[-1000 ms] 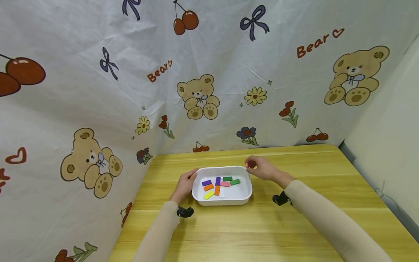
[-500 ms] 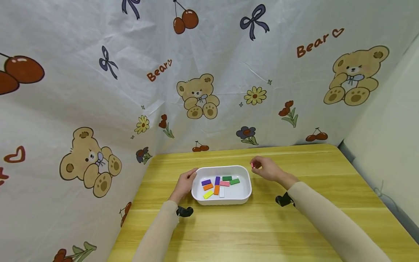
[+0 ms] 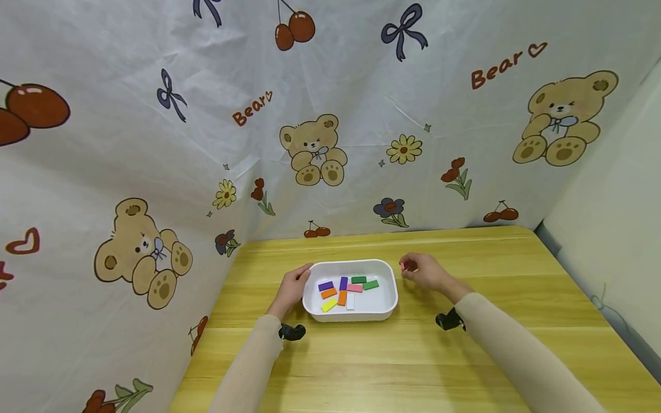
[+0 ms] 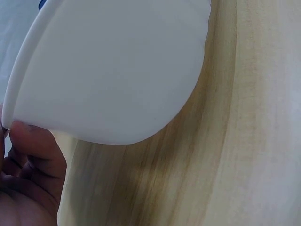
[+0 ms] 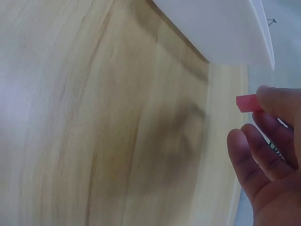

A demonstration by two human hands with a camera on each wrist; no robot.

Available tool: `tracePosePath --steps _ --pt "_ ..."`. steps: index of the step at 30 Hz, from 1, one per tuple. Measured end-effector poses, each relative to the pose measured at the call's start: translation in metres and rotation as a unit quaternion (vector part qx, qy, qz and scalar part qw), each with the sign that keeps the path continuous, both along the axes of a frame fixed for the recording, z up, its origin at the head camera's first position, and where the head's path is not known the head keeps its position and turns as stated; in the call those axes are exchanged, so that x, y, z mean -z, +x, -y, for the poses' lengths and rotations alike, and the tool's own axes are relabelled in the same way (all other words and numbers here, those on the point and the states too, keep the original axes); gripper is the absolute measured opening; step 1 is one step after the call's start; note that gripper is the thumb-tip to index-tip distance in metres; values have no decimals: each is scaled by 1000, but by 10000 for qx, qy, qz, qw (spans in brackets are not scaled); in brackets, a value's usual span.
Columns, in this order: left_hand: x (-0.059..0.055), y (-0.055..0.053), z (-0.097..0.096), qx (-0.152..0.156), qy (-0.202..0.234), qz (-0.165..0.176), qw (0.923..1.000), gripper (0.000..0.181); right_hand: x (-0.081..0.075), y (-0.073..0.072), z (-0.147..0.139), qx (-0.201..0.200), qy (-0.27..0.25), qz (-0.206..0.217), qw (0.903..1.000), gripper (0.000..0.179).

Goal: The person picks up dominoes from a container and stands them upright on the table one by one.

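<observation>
A white plastic tub [image 3: 379,298] stands on the wooden table. Several small flat blocks lie on its floor: purple [image 3: 326,286], orange [image 3: 329,293], yellow [image 3: 329,306], white [image 3: 350,302], pink [image 3: 354,288] and green [image 3: 370,284]. My left hand [image 3: 291,289] pinches the tub's rim at its left end, thumb on the outer wall [image 4: 122,70] in the left wrist view. Just right of the tub, my right hand [image 3: 426,271] holds a pink block [image 5: 247,103] between thumb and finger, above the table. The other fingers of that hand are spread loosely.
The wooden table [image 3: 403,367] extends in front and to the right. Behind and to the left hangs a white cloth [image 3: 356,189] printed with bears. A pale wall [image 3: 614,229] borders the table's right side.
My right hand has moved right, from over the tub's rim to beside the tub, and then lower, carrying the pink block. The left hand and tub stay put.
</observation>
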State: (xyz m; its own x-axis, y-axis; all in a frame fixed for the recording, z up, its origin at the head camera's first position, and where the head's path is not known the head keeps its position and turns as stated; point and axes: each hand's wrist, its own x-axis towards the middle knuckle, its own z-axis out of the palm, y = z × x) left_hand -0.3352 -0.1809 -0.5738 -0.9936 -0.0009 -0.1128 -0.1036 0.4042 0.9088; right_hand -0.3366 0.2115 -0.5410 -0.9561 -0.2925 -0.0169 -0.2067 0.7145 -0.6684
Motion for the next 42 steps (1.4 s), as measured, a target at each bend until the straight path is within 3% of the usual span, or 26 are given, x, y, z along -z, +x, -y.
tracePosePath --steps 15,22,36,42 --pt "1 1 0 -55 81 14 10000 39 24 5 -3 262 -72 122 9996 24" --pt "2 1 1 -13 130 -28 9999 40 29 8 -2 347 -66 238 9991 25" --pt "2 -2 1 -7 184 -48 9998 40 35 7 -1 303 -99 24 9995 23" --pt "3 0 1 -32 180 -45 9998 40 34 7 1 310 -120 169 9993 29"
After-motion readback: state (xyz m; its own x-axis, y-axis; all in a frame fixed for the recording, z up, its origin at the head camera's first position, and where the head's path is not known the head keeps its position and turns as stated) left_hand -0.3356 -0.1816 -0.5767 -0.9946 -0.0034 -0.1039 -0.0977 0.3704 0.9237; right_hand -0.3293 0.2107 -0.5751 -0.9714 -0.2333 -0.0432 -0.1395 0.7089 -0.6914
